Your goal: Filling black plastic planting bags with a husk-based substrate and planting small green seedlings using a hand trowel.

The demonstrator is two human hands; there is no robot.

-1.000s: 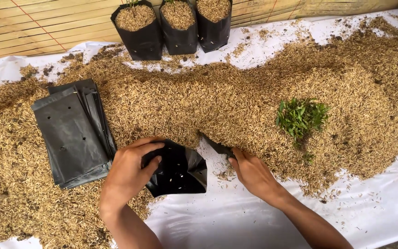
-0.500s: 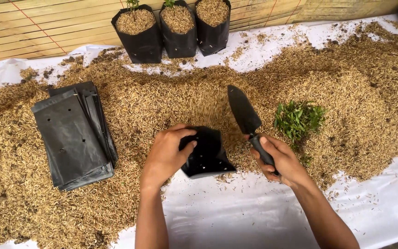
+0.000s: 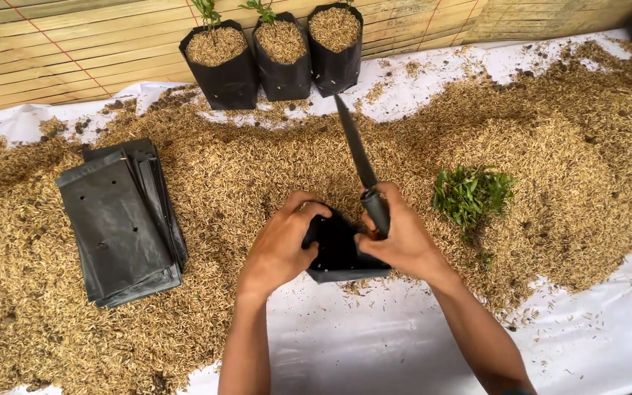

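Note:
A small black plastic grow bag [image 3: 336, 249] stands on the husk pile's front edge, between both hands. My left hand [image 3: 281, 241] grips its left rim. My right hand [image 3: 398, 238] presses on its right rim while holding a black trowel [image 3: 358, 157] by the handle, blade pointing up and away. A bunch of small green seedlings [image 3: 471, 194] lies on the husks to the right.
A stack of flat black bags [image 3: 120, 219] lies at left. Three filled black bags [image 3: 279, 55] with seedlings stand at the back against a bamboo screen [image 3: 74, 44]. Rice husks [image 3: 550, 146] cover the white sheet [image 3: 374, 344].
My right hand has brought the trowel from the right over to the bag's rim, blade now raised upright. The bag stands more open between both hands.

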